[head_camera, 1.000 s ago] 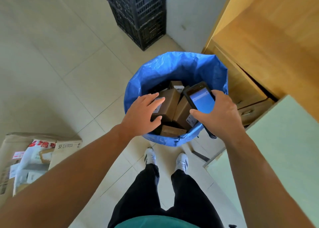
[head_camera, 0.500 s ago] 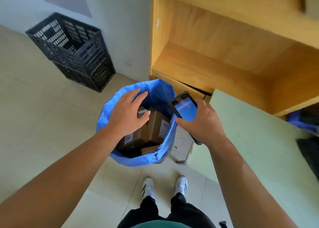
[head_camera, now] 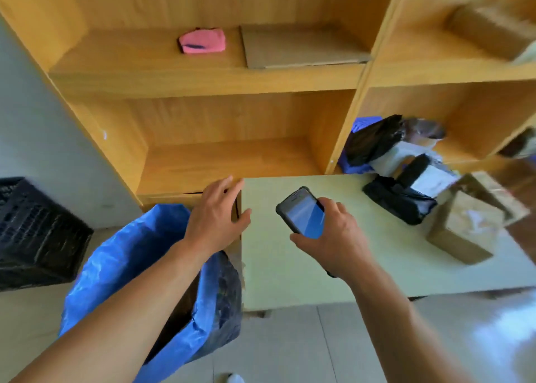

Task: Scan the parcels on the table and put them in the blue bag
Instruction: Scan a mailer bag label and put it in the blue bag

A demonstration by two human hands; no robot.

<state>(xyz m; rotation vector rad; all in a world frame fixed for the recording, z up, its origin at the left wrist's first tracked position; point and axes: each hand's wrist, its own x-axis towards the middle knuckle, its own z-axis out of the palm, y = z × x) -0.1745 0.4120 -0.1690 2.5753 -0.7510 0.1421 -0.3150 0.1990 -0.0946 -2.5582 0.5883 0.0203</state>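
Note:
The blue bag (head_camera: 116, 269) stands on the floor at the left end of the pale green table (head_camera: 290, 266). My left hand (head_camera: 214, 217) hovers empty with fingers spread over the table's left corner, above the bag's rim. My right hand (head_camera: 333, 237) holds a handheld scanner (head_camera: 303, 213) with a lit blue screen over the table. On the table's right part lie a black plastic parcel (head_camera: 397, 197) and brown cardboard parcels (head_camera: 464, 231). More soft parcels (head_camera: 377, 142) sit behind them. The bag's contents are hidden by my left forearm.
A wooden shelf unit (head_camera: 232, 156) stands behind the table, holding a pink pouch (head_camera: 202, 41) and flat cardboard (head_camera: 298, 49). A black plastic crate (head_camera: 34, 231) sits on the tiled floor at the left, by the white wall.
My left hand has let go of the box in the bag and risen to the table's corner. My view has swung up and right, from the bag to the table and shelves.

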